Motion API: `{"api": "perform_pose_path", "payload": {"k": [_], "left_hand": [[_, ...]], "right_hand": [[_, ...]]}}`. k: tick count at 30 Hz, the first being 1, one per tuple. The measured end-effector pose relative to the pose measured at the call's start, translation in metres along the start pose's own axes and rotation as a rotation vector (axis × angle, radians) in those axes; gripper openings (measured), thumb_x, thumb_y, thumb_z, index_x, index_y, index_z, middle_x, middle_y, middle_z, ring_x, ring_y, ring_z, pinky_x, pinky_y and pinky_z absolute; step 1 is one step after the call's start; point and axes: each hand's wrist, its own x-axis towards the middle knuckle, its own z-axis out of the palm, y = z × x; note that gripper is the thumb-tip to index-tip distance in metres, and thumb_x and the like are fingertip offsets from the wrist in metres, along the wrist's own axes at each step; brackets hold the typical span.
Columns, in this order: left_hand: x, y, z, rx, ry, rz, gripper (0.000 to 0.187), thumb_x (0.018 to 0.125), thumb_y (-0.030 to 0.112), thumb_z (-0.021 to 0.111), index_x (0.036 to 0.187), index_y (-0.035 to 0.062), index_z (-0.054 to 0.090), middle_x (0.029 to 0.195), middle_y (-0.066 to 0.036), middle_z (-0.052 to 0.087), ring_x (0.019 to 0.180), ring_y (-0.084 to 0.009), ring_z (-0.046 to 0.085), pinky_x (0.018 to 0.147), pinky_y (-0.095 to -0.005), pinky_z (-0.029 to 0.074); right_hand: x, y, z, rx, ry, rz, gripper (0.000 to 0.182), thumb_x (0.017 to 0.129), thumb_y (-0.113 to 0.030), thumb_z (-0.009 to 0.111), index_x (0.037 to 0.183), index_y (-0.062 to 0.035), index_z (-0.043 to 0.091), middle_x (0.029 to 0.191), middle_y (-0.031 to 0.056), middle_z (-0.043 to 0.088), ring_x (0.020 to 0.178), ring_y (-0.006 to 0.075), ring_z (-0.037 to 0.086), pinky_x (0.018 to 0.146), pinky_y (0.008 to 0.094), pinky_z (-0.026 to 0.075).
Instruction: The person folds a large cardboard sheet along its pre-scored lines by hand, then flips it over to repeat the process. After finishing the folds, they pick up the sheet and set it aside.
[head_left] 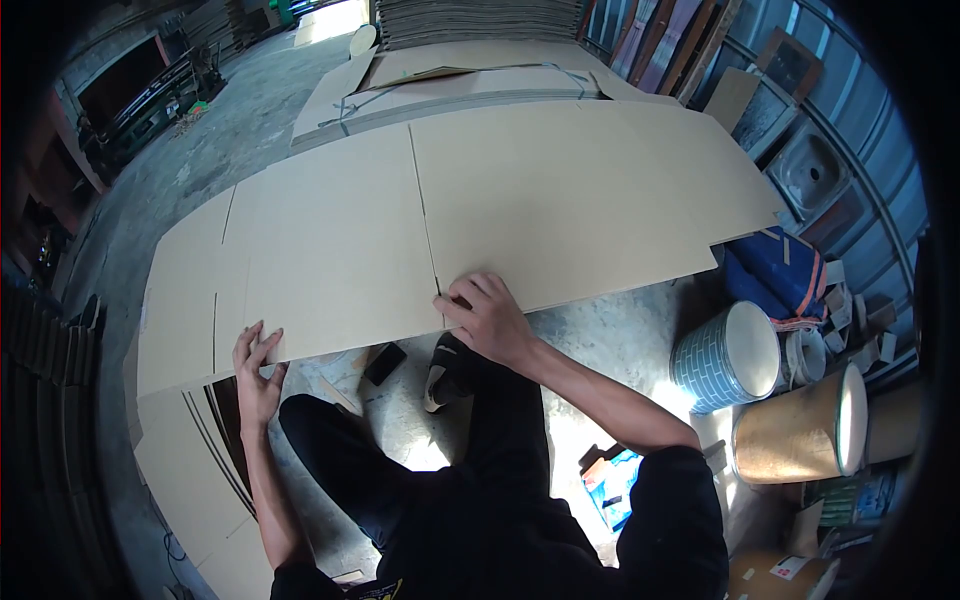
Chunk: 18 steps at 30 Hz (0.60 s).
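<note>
A grey concrete floor point(250, 115) is leaving open room beyond the far left edge of a large, flat, tan cardboard sheet point(560, 190), which is lying crosswise in the middle, its right end showing a square notch. A strapped tan cardboard stack point(500, 86) is sitting just behind its far edge. A round blue brick-patterned drum point(708, 358) is standing apart from the near edge. The left hand point(258, 375) is pinching that edge; the right hand point(487, 318) is curling its fingers beside a thin dark slit point(418, 180), its grip being impossible to tell
</note>
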Motion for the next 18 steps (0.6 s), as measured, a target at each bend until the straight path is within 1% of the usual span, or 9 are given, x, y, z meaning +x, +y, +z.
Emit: {"api": "perform_pose_path", "payload": {"k": [4,6,8,10,11,13,14,16,18], "left_hand": [[0.001,0.001,-0.008,-0.031,0.061,0.029,0.058,0.079,-0.012,0.072,0.132,0.0111,0.071,0.154,-0.014,0.050,0.148,-0.0369,0.041,0.121,-0.0464,0.040],[0.004,0.009,-0.018,0.011,0.057,0.073,0.048,0.086,-0.008,0.068,0.132,0.0082,0.070,0.154,-0.014,0.051,0.148,-0.0360,0.042,0.118,-0.0454,0.042],[0.010,-0.007,-0.024,-0.124,0.078,0.106,0.041,0.092,-0.003,0.064,0.132,0.0057,0.069,0.156,-0.015,0.049,0.149,-0.0352,0.041,0.116,-0.0453,0.042],[0.017,0.013,-0.038,-0.016,0.143,0.085,0.040,0.096,0.003,0.065,0.136,0.0062,0.067,0.160,-0.016,0.045,0.148,-0.0352,0.042,0.116,-0.0462,0.042],[0.021,0.023,-0.040,-0.030,0.123,0.110,0.040,0.096,0.003,0.065,0.136,0.0062,0.067,0.160,-0.016,0.045,0.148,-0.0352,0.042,0.116,-0.0462,0.042],[0.027,0.043,-0.050,0.323,0.560,0.299,0.044,0.099,0.013,0.068,0.142,0.0101,0.063,0.161,-0.017,0.042,0.146,-0.0348,0.044,0.115,-0.0479,0.043],[0.028,0.053,-0.056,0.315,0.556,0.311,0.044,0.099,0.013,0.068,0.142,0.0101,0.063,0.161,-0.017,0.042,0.146,-0.0348,0.044,0.115,-0.0479,0.043],[0.030,0.073,-0.066,0.419,0.820,0.231,0.047,0.102,0.021,0.069,0.146,0.0090,0.059,0.161,-0.016,0.041,0.145,-0.0332,0.045,0.113,-0.0475,0.047],[0.034,0.070,-0.072,0.324,0.859,0.280,0.047,0.102,0.024,0.069,0.146,0.0091,0.059,0.159,-0.015,0.043,0.145,-0.0320,0.045,0.114,-0.0466,0.045]], "right_hand": [[0.003,0.002,-0.001,-0.047,0.060,-0.054,0.037,0.071,-0.008,0.077,0.108,-0.0099,0.071,0.097,0.0036,0.058,0.099,0.0235,0.058,0.089,0.0402,0.049],[0.008,0.001,-0.002,-0.095,0.116,-0.072,0.030,0.075,-0.011,0.075,0.105,-0.0112,0.070,0.094,0.0021,0.058,0.096,0.0225,0.058,0.087,0.0392,0.049],[0.017,-0.002,-0.013,-0.162,0.170,-0.092,0.023,0.079,-0.013,0.073,0.102,-0.0122,0.069,0.092,0.0015,0.058,0.093,0.0210,0.058,0.084,0.0377,0.050],[0.024,-0.004,-0.024,-0.229,0.197,-0.075,0.020,0.081,-0.014,0.071,0.101,-0.0125,0.068,0.091,0.0015,0.057,0.092,0.0202,0.058,0.083,0.0367,0.050],[0.028,-0.004,-0.030,-0.266,0.197,-0.098,0.017,0.082,-0.014,0.071,0.099,-0.0127,0.067,0.090,0.0013,0.057,0.090,0.0192,0.058,0.080,0.0352,0.050],[0.041,-0.002,-0.044,-0.308,0.200,-0.113,0.015,0.083,-0.015,0.070,0.097,-0.0128,0.066,0.089,0.0011,0.056,0.089,0.0182,0.058,0.078,0.0338,0.050],[0.048,0.001,-0.052,-0.319,0.255,-0.140,0.013,0.084,-0.015,0.069,0.096,-0.0130,0.066,0.088,0.0010,0.056,0.087,0.0181,0.058,0.075,0.0336,0.051],[0.066,0.008,-0.071,-0.335,0.311,-0.163,0.012,0.085,-0.015,0.068,0.096,-0.0132,0.066,0.087,0.0008,0.056,0.085,0.0181,0.058,0.073,0.0334,0.052],[0.089,0.020,-0.097,-0.360,0.472,-0.224,0.002,0.086,-0.015,0.064,0.088,-0.0144,0.064,0.085,0.0014,0.056,0.082,0.0199,0.060,0.062,0.0369,0.053]]}}
